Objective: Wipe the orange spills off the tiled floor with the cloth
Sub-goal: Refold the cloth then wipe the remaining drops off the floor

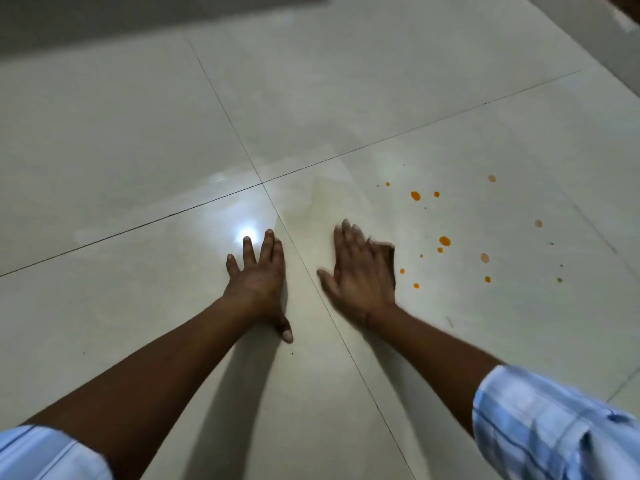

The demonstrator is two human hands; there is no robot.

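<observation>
our left hand lies flat on the shiny pale grey tiled floor, fingers straight and spread, thumb out to the side, holding nothing. our right hand is just beside it, across 1 dark tile line, and looks blurry. its fingers are straight and close together, down at the floor. a dark edge shows along its right side; we cannot tell if that is the cloth. the small round orange spills dot the tile to the right of that hand, near it but not touching. a few pale brown spots sit further right. light blue checked sleeves show at both bottom corners.
</observation>
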